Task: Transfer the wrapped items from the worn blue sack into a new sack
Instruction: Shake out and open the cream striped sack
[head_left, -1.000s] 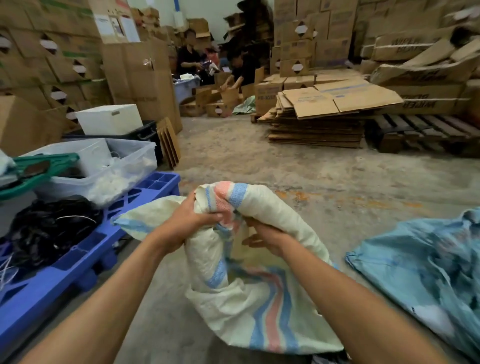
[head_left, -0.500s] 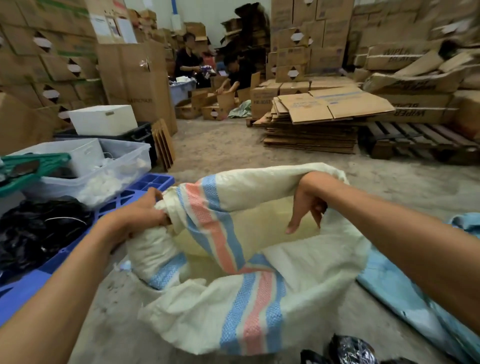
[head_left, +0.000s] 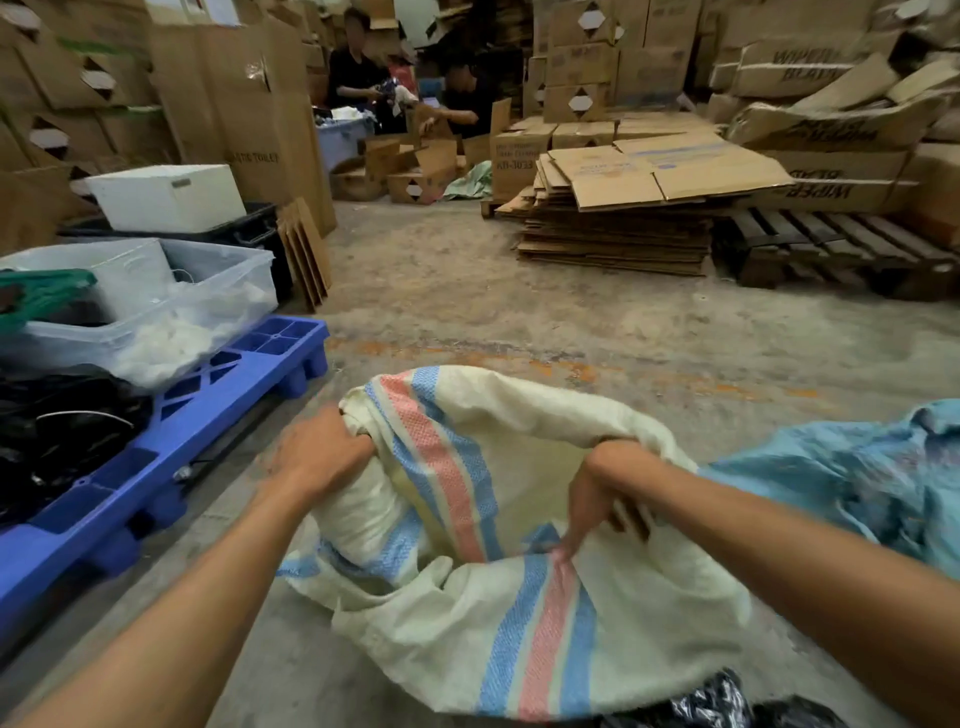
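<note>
Concrete warehouse floor carries the new sack (head_left: 519, 613), its mouth spread by the left hand (head_left: 317, 457) bunching one rim and the right hand (head_left: 597, 499) pinching the near edge. Thin, floppy weave looks light and slippery, so gathered rim folds are likely the surest hold; the worn blue sack (head_left: 857, 478) lies just right.

A blue plastic pallet (head_left: 171, 447) on the concrete floor (head_left: 519, 312) carries a clear plastic tub (head_left: 218, 291). Flattened brown cardboard sheets (head_left: 623, 208) are stacked beside a dark wooden pallet (head_left: 831, 254).
</note>
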